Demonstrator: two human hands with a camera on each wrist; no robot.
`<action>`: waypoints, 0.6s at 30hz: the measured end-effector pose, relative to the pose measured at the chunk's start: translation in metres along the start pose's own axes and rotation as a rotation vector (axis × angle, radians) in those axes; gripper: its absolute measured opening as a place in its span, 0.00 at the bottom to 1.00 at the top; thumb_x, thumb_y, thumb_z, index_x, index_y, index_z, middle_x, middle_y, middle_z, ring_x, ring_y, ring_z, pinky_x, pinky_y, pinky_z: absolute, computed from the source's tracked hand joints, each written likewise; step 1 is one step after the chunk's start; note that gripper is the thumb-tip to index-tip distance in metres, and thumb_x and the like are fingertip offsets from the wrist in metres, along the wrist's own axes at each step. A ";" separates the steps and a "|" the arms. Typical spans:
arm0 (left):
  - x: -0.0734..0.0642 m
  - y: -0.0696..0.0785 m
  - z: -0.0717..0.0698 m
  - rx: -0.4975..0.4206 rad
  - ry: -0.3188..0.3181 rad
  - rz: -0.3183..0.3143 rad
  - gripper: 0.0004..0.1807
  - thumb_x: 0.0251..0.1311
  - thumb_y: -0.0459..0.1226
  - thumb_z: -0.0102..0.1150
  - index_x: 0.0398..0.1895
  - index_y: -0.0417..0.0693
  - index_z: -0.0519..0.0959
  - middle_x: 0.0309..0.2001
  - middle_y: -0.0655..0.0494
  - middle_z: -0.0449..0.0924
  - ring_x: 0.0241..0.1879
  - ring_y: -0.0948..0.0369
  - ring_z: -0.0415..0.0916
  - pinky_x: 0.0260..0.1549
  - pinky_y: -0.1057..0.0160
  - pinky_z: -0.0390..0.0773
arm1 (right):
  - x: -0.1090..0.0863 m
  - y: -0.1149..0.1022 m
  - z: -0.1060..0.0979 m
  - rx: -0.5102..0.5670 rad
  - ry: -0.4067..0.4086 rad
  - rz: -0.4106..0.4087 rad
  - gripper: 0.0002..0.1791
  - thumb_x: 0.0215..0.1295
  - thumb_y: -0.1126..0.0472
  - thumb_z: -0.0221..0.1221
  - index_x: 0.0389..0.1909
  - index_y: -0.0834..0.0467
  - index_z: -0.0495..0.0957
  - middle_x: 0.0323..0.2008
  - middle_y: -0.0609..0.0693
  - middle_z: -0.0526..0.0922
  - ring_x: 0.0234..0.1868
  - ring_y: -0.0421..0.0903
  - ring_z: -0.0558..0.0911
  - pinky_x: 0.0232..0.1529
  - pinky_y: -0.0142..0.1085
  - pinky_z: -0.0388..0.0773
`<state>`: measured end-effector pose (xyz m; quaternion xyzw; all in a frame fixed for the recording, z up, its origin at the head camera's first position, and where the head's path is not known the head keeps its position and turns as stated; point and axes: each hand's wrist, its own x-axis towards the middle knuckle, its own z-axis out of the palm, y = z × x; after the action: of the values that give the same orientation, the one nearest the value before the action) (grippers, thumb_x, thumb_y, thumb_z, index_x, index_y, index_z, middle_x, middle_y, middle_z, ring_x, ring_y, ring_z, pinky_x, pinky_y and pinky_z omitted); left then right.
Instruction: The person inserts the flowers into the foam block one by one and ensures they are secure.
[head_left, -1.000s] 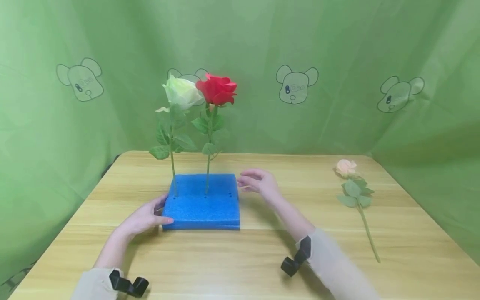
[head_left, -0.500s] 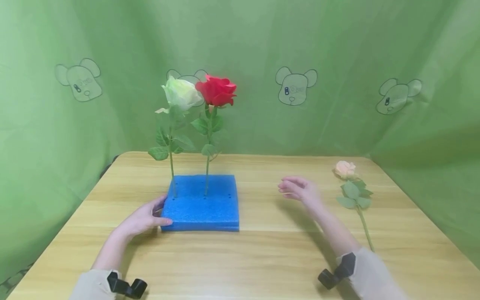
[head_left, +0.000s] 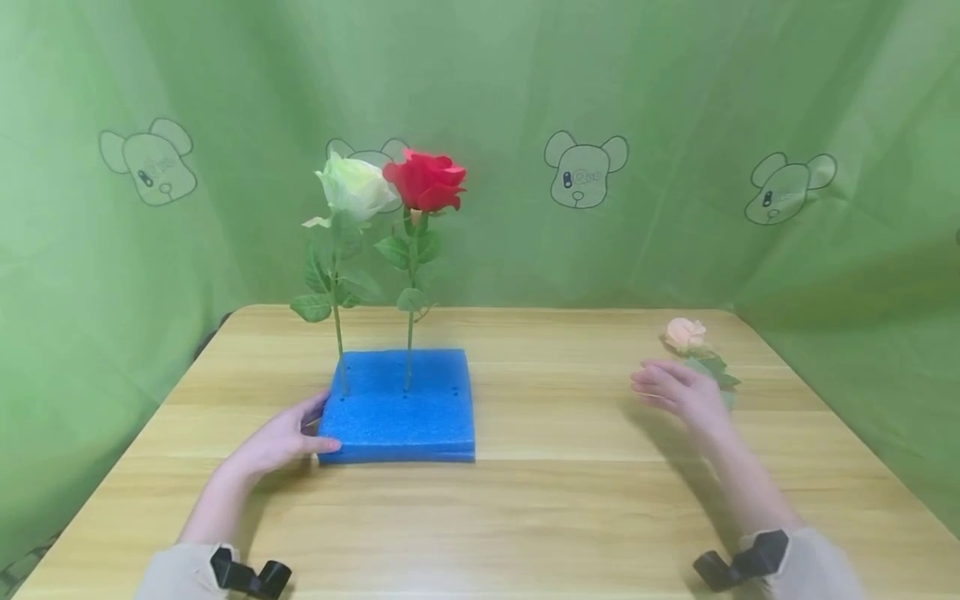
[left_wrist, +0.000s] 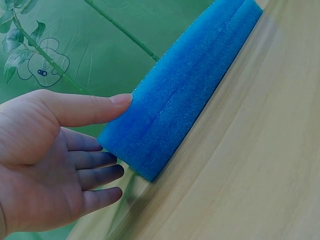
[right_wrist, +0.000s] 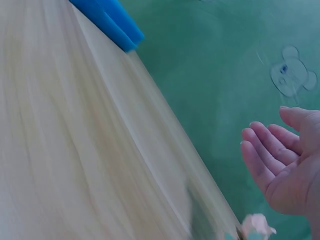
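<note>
A blue foam block (head_left: 397,417) with small holes lies on the table, left of the middle. Two artificial roses stand upright in it: a white-green rose (head_left: 352,187) and a red rose (head_left: 425,179). My left hand (head_left: 273,442) rests at the block's near left corner, thumb on its front top edge. In the left wrist view the fingers (left_wrist: 95,160) extend nearly straight along its left side. Empty and loosely bent, my right hand (head_left: 690,400) is over the table's right part. It overlaps a pale pink rose (head_left: 686,335) lying there, hiding its stem and some leaves.
The wooden table (head_left: 555,500) reaches back to a green curtain (head_left: 495,75) printed with bear heads, which also closes in both sides. A black wrist camera (head_left: 251,573) sits on the left sleeve, another camera (head_left: 742,562) on the right.
My right hand has moved right, from beside the foam block to the pink rose. My left hand stays at the block, and both upright roses stand as before.
</note>
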<state>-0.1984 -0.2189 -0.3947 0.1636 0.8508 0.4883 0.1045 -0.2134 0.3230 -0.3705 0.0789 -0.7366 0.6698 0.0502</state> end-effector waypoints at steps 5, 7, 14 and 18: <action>-0.001 0.001 0.001 -0.007 0.000 -0.003 0.51 0.52 0.39 0.65 0.68 0.24 0.43 0.67 0.27 0.45 0.65 0.35 0.47 0.63 0.41 0.49 | -0.009 0.002 -0.024 0.057 0.006 -0.002 0.08 0.67 0.63 0.53 0.46 0.58 0.74 0.37 0.46 0.85 0.38 0.41 0.84 0.42 0.34 0.80; -0.001 0.001 0.002 -0.006 0.000 -0.004 0.51 0.52 0.39 0.65 0.68 0.24 0.43 0.67 0.27 0.45 0.65 0.35 0.47 0.63 0.41 0.49 | -0.013 0.002 -0.033 0.030 0.010 0.013 0.08 0.68 0.62 0.52 0.45 0.55 0.75 0.37 0.45 0.85 0.38 0.40 0.83 0.42 0.32 0.80; 0.000 0.000 0.001 -0.011 -0.006 -0.001 0.50 0.52 0.39 0.65 0.68 0.25 0.43 0.67 0.27 0.45 0.65 0.35 0.47 0.63 0.41 0.50 | -0.023 -0.003 -0.068 -0.138 0.015 0.117 0.06 0.70 0.56 0.50 0.39 0.42 0.75 0.35 0.39 0.84 0.37 0.36 0.82 0.39 0.24 0.78; 0.000 0.001 0.000 -0.008 -0.004 -0.006 0.50 0.52 0.39 0.65 0.68 0.25 0.43 0.67 0.27 0.46 0.65 0.35 0.47 0.63 0.40 0.50 | -0.027 -0.001 -0.083 -0.162 0.023 0.166 0.05 0.69 0.55 0.51 0.41 0.42 0.74 0.35 0.38 0.84 0.38 0.35 0.82 0.40 0.25 0.78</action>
<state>-0.1986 -0.2181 -0.3944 0.1615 0.8491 0.4912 0.1081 -0.1893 0.4069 -0.3666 0.0057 -0.7916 0.6110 0.0092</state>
